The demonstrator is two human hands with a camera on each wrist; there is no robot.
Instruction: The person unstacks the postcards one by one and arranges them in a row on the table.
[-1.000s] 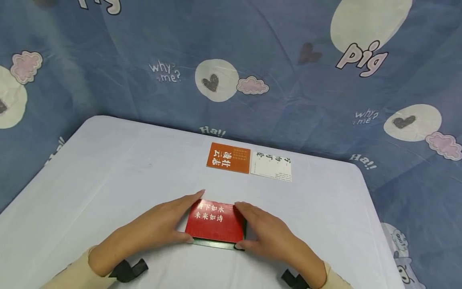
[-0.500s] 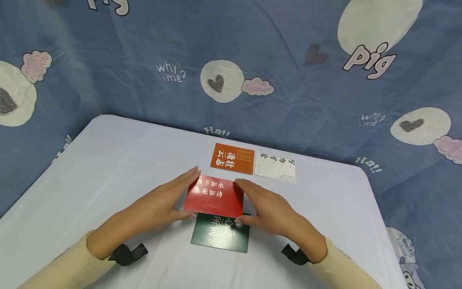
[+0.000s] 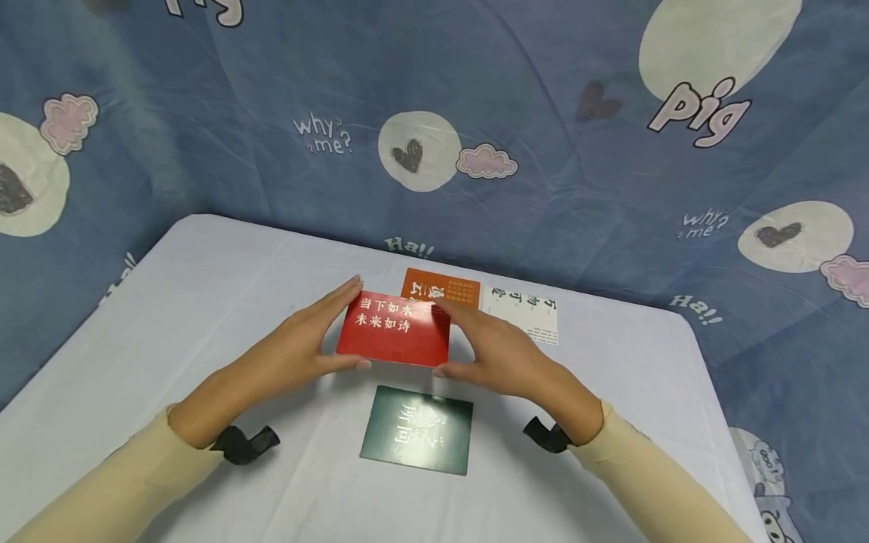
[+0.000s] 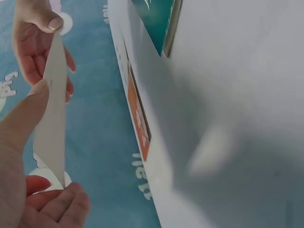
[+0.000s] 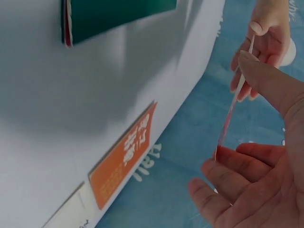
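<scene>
A red card with white characters is lifted above the table, and both hands hold it by its two short sides. My left hand pinches the left side between thumb and fingers. On the opposite side my right hand has its thumb at the near corner and fingers at the far corner. The left wrist view shows the card's pale back. Nearer the body, a dark green card lies on the table; layered edges under it show in the right wrist view.
An orange card, partly covered by the red one in the head view, lies near the far edge of the white table. A white card lies to its right. Behind the table hangs a blue patterned cloth.
Both hands have lifted the red card off the green one and carried it away from the body, towards the orange card. The green card is now fully uncovered.
</scene>
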